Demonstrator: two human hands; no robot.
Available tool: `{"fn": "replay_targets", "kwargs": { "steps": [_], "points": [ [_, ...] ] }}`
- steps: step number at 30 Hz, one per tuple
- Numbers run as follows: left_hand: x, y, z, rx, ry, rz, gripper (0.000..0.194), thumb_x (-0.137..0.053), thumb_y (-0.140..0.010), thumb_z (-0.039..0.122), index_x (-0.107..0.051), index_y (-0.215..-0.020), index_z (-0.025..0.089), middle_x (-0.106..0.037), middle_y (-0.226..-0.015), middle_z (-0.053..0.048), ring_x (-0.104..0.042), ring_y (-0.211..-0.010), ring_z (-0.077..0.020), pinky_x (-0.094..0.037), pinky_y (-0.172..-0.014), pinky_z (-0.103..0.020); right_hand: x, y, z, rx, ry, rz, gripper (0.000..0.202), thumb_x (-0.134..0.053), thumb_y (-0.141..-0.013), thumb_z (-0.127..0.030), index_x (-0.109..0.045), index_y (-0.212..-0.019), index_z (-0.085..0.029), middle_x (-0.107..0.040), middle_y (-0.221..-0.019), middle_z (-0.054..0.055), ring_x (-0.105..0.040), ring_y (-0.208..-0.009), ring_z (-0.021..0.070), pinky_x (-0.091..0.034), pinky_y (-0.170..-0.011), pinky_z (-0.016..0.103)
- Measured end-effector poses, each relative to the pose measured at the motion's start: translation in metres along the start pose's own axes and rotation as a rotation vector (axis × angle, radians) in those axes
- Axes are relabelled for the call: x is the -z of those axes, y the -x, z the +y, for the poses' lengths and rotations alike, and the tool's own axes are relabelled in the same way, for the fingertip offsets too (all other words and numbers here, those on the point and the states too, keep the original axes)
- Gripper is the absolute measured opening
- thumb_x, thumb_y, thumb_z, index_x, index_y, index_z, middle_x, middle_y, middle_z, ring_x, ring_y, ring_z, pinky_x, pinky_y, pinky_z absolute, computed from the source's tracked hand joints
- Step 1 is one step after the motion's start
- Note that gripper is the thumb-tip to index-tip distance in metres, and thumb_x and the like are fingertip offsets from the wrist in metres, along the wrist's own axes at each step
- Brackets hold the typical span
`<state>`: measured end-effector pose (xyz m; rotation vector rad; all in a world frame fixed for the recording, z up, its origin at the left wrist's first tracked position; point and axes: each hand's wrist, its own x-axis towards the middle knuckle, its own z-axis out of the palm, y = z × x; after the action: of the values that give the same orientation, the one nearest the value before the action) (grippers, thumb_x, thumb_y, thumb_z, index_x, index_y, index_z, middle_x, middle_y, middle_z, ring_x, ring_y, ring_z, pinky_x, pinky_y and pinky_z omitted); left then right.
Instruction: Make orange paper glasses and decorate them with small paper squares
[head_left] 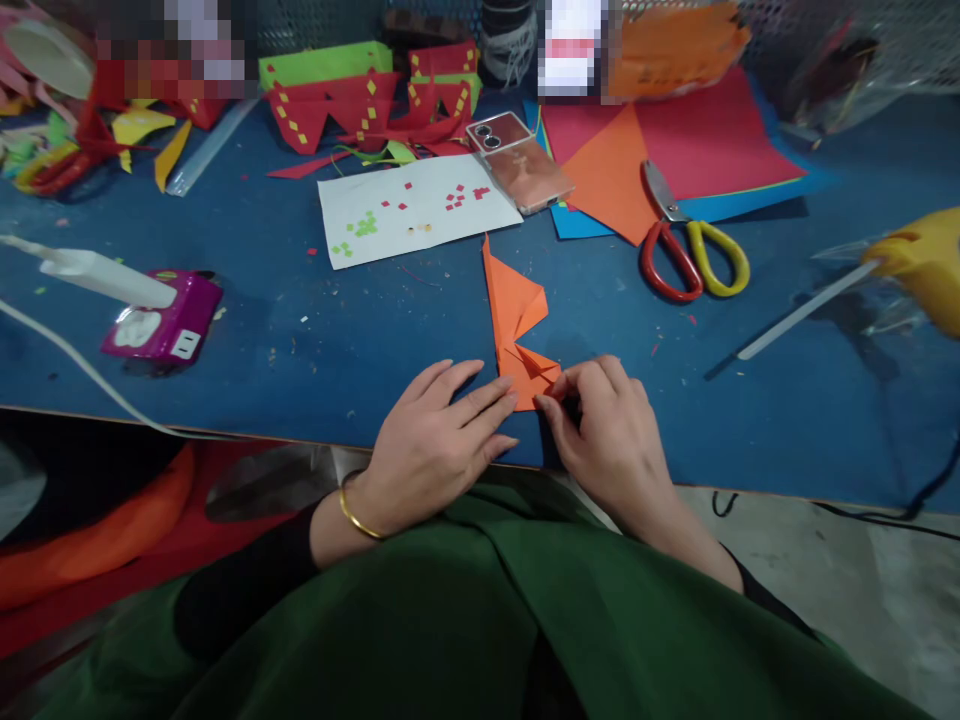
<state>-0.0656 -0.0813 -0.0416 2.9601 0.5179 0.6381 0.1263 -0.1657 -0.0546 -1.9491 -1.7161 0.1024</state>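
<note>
Orange folded paper [508,322] lay by the worktop's [300,370] near edge, its right side pinched by the right hand [611,425]; the left hand [439,435] lay flat, fingers spread. Toward the far edge, one white sheet [420,210] blocked the way beyond its tip, beside one phone [525,165] and one pair of scissors [673,210].

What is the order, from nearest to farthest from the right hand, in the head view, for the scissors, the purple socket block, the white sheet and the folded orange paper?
1. Folded orange paper, touching the right hand.
2. Scissors, ahead and slightly right.
3. White sheet, ahead and left.
4. Purple socket block, far left.
</note>
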Motion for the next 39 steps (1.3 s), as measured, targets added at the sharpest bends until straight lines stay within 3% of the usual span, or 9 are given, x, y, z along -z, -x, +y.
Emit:
{"fn": "replay_targets", "kwargs": {
  "steps": [6,8,11,14,19,25,32,36,39],
  "points": [
    [0.003,0.005,-0.006,0.000,0.037,-0.116,0.042,-0.053,-0.101,0.043,-0.065,-0.131,0.016,-0.065,-0.139,-0.007,-0.050,-0.135,-0.0333,-0.037,-0.117,-0.058,0.008,0.012,0.003,-0.006,-0.088,0.198,0.013,-0.057,-0.092,-0.020,-0.054,-0.105,-0.022,-0.065,-0.091,0.005,-0.063,-0.080,0.0195,-0.051,-0.072,0.035],
    [0.003,0.006,-0.009,-0.011,0.041,-0.142,0.043,-0.052,-0.101,0.044,-0.064,-0.133,0.018,-0.061,-0.144,-0.008,-0.046,-0.140,-0.0350,-0.035,-0.118,-0.061,0.010,0.016,0.001,0.134,-0.063,0.237,0.021,-0.057,-0.093,-0.016,-0.055,-0.114,-0.020,-0.070,-0.099,0.008,-0.068,-0.092,0.0211,-0.054,-0.084,0.038],
    [0.006,0.004,-0.014,-0.037,0.039,-0.189,0.046,-0.051,-0.101,0.048,-0.061,-0.137,0.021,-0.055,-0.150,-0.010,-0.040,-0.145,-0.0368,-0.032,-0.118,-0.064,0.008,0.021,-0.002,0.406,-0.053,0.159,0.032,-0.054,-0.094,-0.009,-0.054,-0.126,-0.017,-0.074,-0.112,0.012,-0.070,-0.107,0.0215,-0.053,-0.097,0.041],
    [0.012,0.001,-0.018,-0.071,0.053,-0.221,0.046,-0.050,-0.101,0.047,-0.061,-0.138,0.021,-0.056,-0.149,-0.009,-0.040,-0.145,-0.0361,-0.030,-0.119,-0.063,0.001,0.024,-0.003,0.514,0.010,0.078,0.035,-0.053,-0.096,-0.009,-0.054,-0.131,-0.011,-0.072,-0.122,0.015,-0.068,-0.115,0.0216,-0.054,-0.100,0.040],
    [0.015,-0.004,-0.019,-0.028,0.095,-0.253,0.047,-0.051,-0.101,0.041,-0.058,-0.139,0.015,-0.060,-0.145,-0.009,-0.049,-0.138,-0.0319,-0.026,-0.123,-0.059,-0.003,0.026,-0.003,0.519,0.137,0.064,0.026,-0.049,-0.100,-0.012,-0.059,-0.124,-0.008,-0.071,-0.124,0.016,-0.069,-0.116,0.0202,-0.052,-0.100,0.036],
    [0.014,-0.002,-0.019,-0.014,0.063,-0.278,0.051,-0.051,-0.100,0.043,-0.055,-0.142,0.014,-0.049,-0.154,-0.014,-0.034,-0.149,-0.0366,-0.028,-0.121,-0.061,0.002,0.019,-0.005,0.606,0.218,0.066,0.024,-0.049,-0.102,-0.018,-0.065,-0.115,-0.007,-0.075,-0.117,0.014,-0.072,-0.108,0.0198,-0.052,-0.094,0.034],
    [0.013,-0.005,-0.019,-0.058,0.075,-0.258,0.050,-0.051,-0.100,0.041,-0.056,-0.140,0.011,-0.046,-0.157,-0.015,-0.031,-0.151,-0.0338,-0.025,-0.123,-0.058,0.000,0.018,-0.003,0.579,0.196,0.067,0.022,-0.052,-0.100,-0.017,-0.066,-0.115,-0.009,-0.076,-0.115,0.012,-0.072,-0.106,0.0179,-0.052,-0.094,0.033],
    [0.009,-0.001,-0.017,-0.139,0.000,-0.214,0.054,-0.045,-0.103,0.040,-0.053,-0.140,0.002,-0.053,-0.150,-0.017,-0.041,-0.146,-0.0303,-0.027,-0.124,-0.050,-0.002,0.018,-0.005,0.561,0.142,0.101,0.025,-0.050,-0.098,-0.015,-0.064,-0.118,-0.008,-0.076,-0.114,0.013,-0.072,-0.104,0.0192,-0.053,-0.092,0.034],
    [0.008,0.004,-0.015,-0.179,-0.050,-0.172,0.052,-0.045,-0.103,0.040,-0.056,-0.138,0.004,-0.058,-0.145,-0.017,-0.049,-0.140,-0.0298,-0.031,-0.122,-0.048,-0.004,0.018,-0.007,0.552,0.080,0.134,0.027,-0.049,-0.097,-0.013,-0.064,-0.120,-0.009,-0.076,-0.111,0.013,-0.073,-0.101,0.0195,-0.054,-0.091,0.034]
  ]
}}
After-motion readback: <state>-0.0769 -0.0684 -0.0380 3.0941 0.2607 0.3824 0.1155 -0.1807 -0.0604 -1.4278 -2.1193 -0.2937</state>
